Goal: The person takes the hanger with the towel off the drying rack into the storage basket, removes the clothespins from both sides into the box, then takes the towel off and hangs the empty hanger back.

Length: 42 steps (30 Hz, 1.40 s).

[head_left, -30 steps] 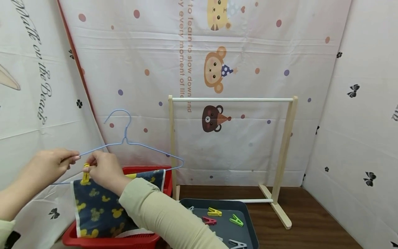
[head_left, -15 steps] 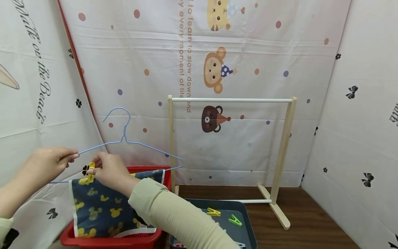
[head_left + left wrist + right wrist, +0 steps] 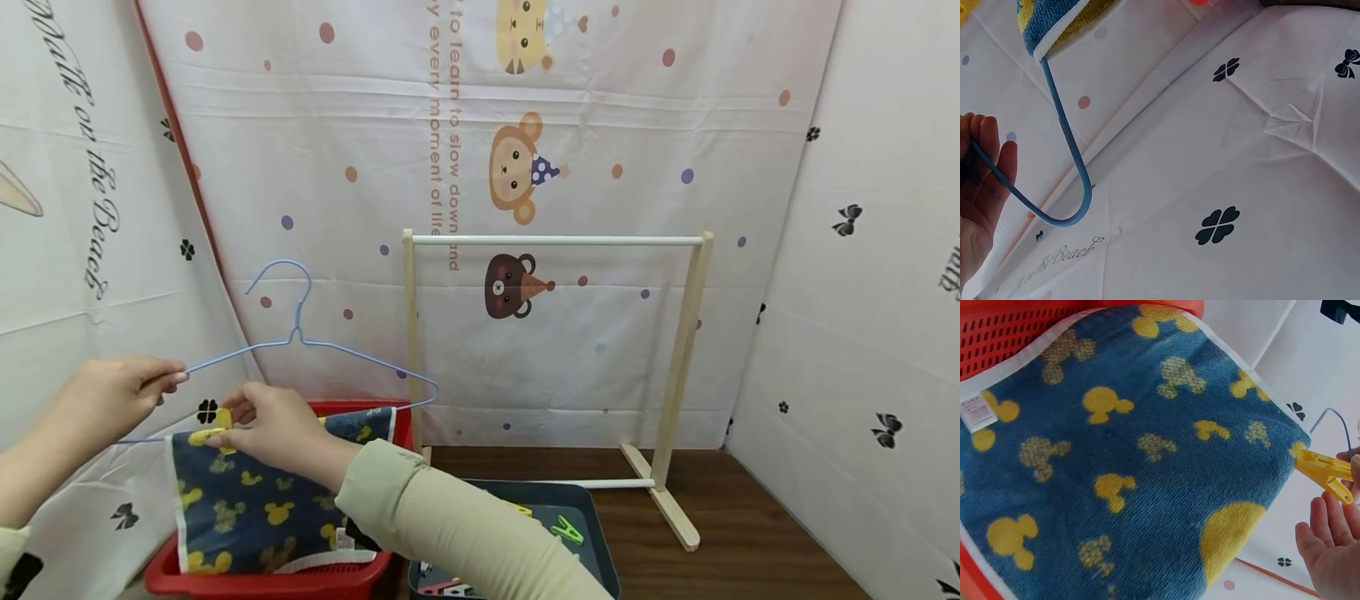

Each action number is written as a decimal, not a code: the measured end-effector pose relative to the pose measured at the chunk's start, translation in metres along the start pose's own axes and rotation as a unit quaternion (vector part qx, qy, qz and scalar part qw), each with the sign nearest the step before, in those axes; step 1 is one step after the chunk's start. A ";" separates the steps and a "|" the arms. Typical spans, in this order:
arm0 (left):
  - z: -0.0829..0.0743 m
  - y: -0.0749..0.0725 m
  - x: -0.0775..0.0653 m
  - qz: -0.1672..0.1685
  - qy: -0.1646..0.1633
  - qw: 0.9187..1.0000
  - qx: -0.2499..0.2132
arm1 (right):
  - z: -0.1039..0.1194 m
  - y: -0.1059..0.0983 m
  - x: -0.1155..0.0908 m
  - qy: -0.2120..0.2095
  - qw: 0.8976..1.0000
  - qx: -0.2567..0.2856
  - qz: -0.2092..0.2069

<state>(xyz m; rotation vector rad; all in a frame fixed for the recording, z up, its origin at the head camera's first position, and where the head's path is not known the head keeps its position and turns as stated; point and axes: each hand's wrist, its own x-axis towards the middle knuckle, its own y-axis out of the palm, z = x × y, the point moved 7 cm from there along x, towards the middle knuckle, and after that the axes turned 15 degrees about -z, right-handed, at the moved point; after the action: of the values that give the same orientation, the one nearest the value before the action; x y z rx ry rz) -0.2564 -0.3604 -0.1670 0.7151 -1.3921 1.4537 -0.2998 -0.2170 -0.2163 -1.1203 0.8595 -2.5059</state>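
Note:
My left hand (image 3: pixel 120 400) pinches the upper left arm of a blue wire clothes hanger (image 3: pixel 360 357). A dark blue towel (image 3: pixel 247 508) with yellow mouse-shaped prints and white edging hangs over the hanger's lower bar. In the right wrist view, a yellow clothespin (image 3: pixel 1319 467) grips the towel's top edge near its corner. My right hand (image 3: pixel 288 429) is right at this clothespin, fingers and thumb apart around it. From the right wrist, its fingers look loosely extended below the clothespin handles. In the left wrist view, the hanger's bent end (image 3: pixel 1082 200) passes the left fingers.
Below the towel sits a red basket (image 3: pixel 161 575). A dark grey tray (image 3: pixel 603 542) with several clothespins, among them a green clothespin (image 3: pixel 567 529), lies partly behind the right sleeve. A wooden rack (image 3: pixel 682 358) with a white top rod stands on the brown table (image 3: pixel 757 533).
The right hand has moved the yellow clothespin slightly right and down onto the towel's edge, and its fingers have loosened. The left hand still holds the hanger nearly in place.

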 end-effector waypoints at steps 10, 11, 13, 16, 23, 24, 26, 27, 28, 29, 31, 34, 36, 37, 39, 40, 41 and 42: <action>0.005 0.000 -0.003 0.023 -0.018 1.000 -0.005 | -0.021 -0.019 -0.017 -0.002 0.999 0.019 0.032; 0.005 0.000 -0.003 0.022 -0.018 1.000 -0.006 | -0.024 -0.022 -0.020 0.000 0.999 0.022 0.038; 0.004 0.000 -0.003 0.021 -0.017 1.000 -0.008 | -0.031 -0.027 -0.026 0.002 0.998 0.023 0.051; 0.002 0.000 -0.002 0.019 -0.016 1.000 -0.004 | -0.043 -0.033 -0.037 0.009 0.997 0.031 0.071; 0.000 -0.001 0.001 0.018 -0.020 1.000 0.001 | -0.077 -0.049 -0.063 0.020 0.993 0.057 0.097; -0.001 -0.001 0.001 0.017 -0.019 1.000 0.001 | -0.082 -0.051 -0.066 0.021 0.993 0.058 0.099; 0.000 -0.002 0.000 0.018 -0.020 1.000 0.001 | -0.092 -0.057 -0.072 0.028 0.993 0.058 0.103; 0.000 -0.002 0.000 0.017 -0.020 1.000 0.001 | -0.097 -0.060 -0.075 0.035 0.992 0.058 0.105; 0.000 -0.002 0.000 0.017 -0.021 1.000 0.000 | -0.103 -0.063 -0.078 0.041 0.992 0.057 0.108; 0.000 -0.002 -0.001 0.016 -0.022 1.000 -0.002 | -0.108 -0.066 -0.081 0.045 0.991 0.053 0.111; 0.001 -0.002 -0.002 0.015 -0.022 1.000 -0.005 | -0.119 -0.072 -0.087 0.051 0.991 0.044 0.118; 0.001 -0.001 -0.003 0.014 -0.022 1.000 -0.008 | -0.135 -0.081 -0.097 0.059 0.990 0.029 0.128; 0.001 -0.001 -0.004 0.016 -0.022 1.000 -0.009 | -0.147 -0.087 -0.103 0.062 0.989 0.019 0.132; 0.001 0.000 -0.004 0.017 -0.022 1.000 -0.010 | -0.152 -0.090 -0.106 0.064 0.989 0.014 0.134; 0.002 -0.001 -0.004 0.022 -0.027 0.999 -0.011 | -0.164 -0.095 -0.112 0.067 0.989 0.003 0.135; 0.002 -0.001 -0.004 0.025 -0.030 0.999 -0.012 | -0.169 -0.098 -0.115 0.068 0.988 -0.003 0.138; 0.003 -0.001 -0.004 0.026 -0.031 0.999 -0.011 | -0.174 -0.100 -0.118 0.068 0.988 -0.008 0.141; 0.003 -0.002 -0.004 0.024 -0.031 0.999 -0.011 | -0.179 -0.103 -0.120 0.070 0.987 -0.013 0.145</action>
<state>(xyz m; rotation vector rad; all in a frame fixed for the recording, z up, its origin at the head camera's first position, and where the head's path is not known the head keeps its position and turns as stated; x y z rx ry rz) -0.2541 -0.3639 -0.1691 0.7213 -1.4802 1.4617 -0.3531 -0.0070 -0.3182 -0.7696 1.0139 -2.3560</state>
